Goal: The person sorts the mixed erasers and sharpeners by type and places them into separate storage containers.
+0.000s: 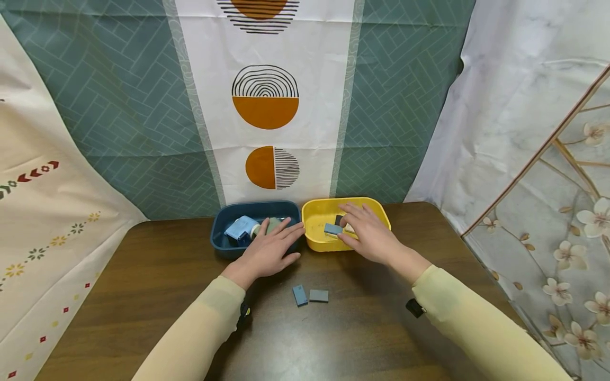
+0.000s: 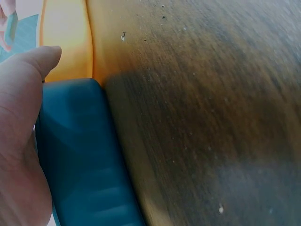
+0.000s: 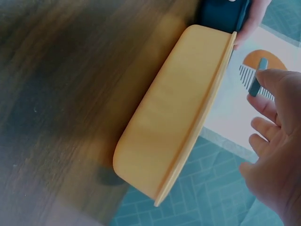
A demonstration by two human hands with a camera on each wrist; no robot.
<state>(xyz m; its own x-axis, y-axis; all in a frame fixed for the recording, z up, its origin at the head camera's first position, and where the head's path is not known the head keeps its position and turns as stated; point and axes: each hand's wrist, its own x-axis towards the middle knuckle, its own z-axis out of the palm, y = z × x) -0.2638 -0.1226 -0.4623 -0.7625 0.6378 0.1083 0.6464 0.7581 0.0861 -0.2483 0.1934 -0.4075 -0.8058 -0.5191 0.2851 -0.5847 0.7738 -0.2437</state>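
Note:
My right hand pinches a small blue-grey rectangular block between thumb and fingertip, above the yellow bin. In the right wrist view the block is seen edge-on, raised over the bin's rim, with the other fingers loosely bent. Fingers spread and fairly straight, my left hand reaches over the dark blue bin, its fingertips near the yellow bin's left edge. Nothing shows in its grasp. On the table nearer me lie two similar blocks, one blue and one grey.
Inside the blue bin are a light blue box and a greenish item, partly behind the left hand. The yellow bin holds a dark piece, partly hidden. Both bins stand side by side at the table's back edge, before a patterned curtain.

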